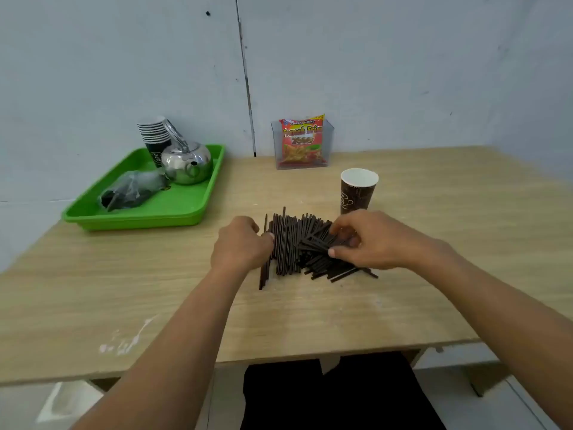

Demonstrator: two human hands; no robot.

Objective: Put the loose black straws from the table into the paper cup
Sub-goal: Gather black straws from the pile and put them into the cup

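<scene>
A heap of loose black straws (297, 243) lies in the middle of the wooden table (124, 290). My left hand (240, 246) sits at the heap's left edge, fingers curled in against the straws there. My right hand (364, 240) lies over the right side of the heap, its fingers and thumb curled round several straws. A brown paper cup (358, 190) with a white inside stands upright just behind my right hand and looks empty.
A green tray (186, 209) at the back left holds a steel kettle (186, 162), a stack of paper cups (155, 138) and a plastic bag (130, 189). A clear holder with a snack packet (302, 142) stands against the wall.
</scene>
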